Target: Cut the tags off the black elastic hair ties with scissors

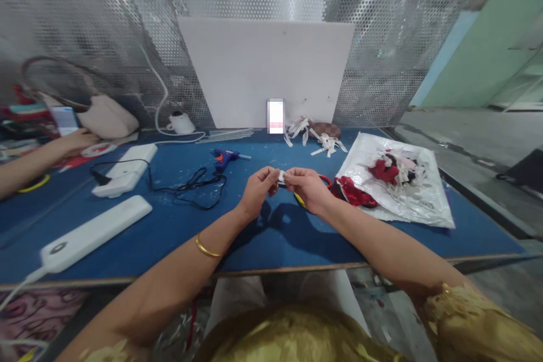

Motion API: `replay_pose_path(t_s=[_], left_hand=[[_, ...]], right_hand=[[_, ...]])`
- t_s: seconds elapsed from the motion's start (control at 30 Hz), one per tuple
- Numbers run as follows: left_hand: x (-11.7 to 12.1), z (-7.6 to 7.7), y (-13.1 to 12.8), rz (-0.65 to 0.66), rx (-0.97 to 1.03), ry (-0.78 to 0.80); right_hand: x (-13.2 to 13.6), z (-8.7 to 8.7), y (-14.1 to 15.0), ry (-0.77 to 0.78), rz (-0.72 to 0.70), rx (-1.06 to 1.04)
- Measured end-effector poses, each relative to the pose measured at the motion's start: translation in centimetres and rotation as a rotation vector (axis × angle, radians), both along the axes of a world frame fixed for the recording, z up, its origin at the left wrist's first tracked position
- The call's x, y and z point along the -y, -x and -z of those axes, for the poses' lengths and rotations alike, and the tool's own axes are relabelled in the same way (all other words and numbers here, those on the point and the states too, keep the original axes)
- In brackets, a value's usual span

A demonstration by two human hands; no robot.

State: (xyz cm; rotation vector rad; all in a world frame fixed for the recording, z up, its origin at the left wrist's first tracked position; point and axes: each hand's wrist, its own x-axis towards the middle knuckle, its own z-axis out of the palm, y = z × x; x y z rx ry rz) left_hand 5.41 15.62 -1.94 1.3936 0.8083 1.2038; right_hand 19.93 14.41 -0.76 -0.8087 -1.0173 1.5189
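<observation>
My left hand [259, 188] and my right hand [306, 186] meet above the middle of the blue table [169, 226]. Both pinch a small white piece [281, 177] between their fingertips; it looks like a bit of ribbon or fabric. Just behind my right hand lie scissors with red and yellow handles [323, 182], partly hidden. A blue glue gun [227, 156] rests on the table beyond my left hand, its black cord [195, 185] looped beside it.
A plastic bag [403, 181] with red and white fabric pieces lies at the right. White ribbon bows [322, 141] sit near a white board [267, 76]. White power strips [95, 232] lie at the left. Another person's arm [38, 158] reaches in from the far left.
</observation>
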Motion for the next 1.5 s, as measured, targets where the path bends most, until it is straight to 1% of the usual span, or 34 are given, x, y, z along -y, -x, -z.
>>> replay_pose_path(t_s=[0.1,0.17,0.27,0.33,0.53,0.73,0.8,0.87,0.93,1.03,1.13,1.3,1.37,1.43,1.5], left_hand=[[0.2,-0.3,0.2,0.020,-0.056,-0.053],[0.4,-0.6,0.2,0.037,-0.051,-0.077],[0.6,-0.7,0.1,0.070,0.008,-0.051],[0.5,-0.6,0.0,0.080,0.052,-0.018],[0.3,-0.5,-0.2,0.020,0.143,0.046],[0.2,-0.9,0.0,-0.023,0.121,0.073],[0.1,-0.9,0.1,-0.029,0.138,0.096],[0.0,-0.9,0.2,-0.019,0.168,0.143],[0.0,-1.0,0.4,0.012,0.186,0.189],[-0.1,-1.1,0.6,0.056,0.167,0.219],[-0.1,-1.3,0.7,0.045,0.158,0.225],[-0.5,-1.6,1.0,-0.027,0.189,0.235],[-0.7,-1.6,1.2,-0.052,0.192,0.242],[-0.8,-1.5,1.2,-0.059,0.190,0.248],[-0.8,-1.3,1.2,-0.052,0.179,0.252]], right_hand=[[0.1,0.0,0.1,-0.007,0.004,0.002],[0.1,0.0,0.1,0.010,-0.030,-0.002],[0.0,0.0,0.0,0.056,-0.098,-0.021],[-0.1,0.0,0.0,0.087,-0.119,-0.041],[-0.3,0.2,-0.2,0.141,-0.111,-0.069],[-0.1,0.1,0.0,0.075,-0.068,0.014],[0.0,-0.2,0.0,0.028,-0.017,0.056],[0.0,-0.7,-0.1,-0.034,0.064,0.098],[0.1,-1.2,-0.2,-0.100,0.144,0.134],[0.2,-1.9,-0.4,-0.180,0.228,0.182],[0.2,-2.1,-0.6,-0.283,0.273,0.266],[0.3,-1.9,-0.9,-0.407,0.308,0.401],[0.4,-1.7,-1.0,-0.518,0.370,0.553],[0.6,-1.4,-1.1,-0.694,0.435,0.828],[0.8,-1.1,-1.1,-0.880,0.454,1.136]])
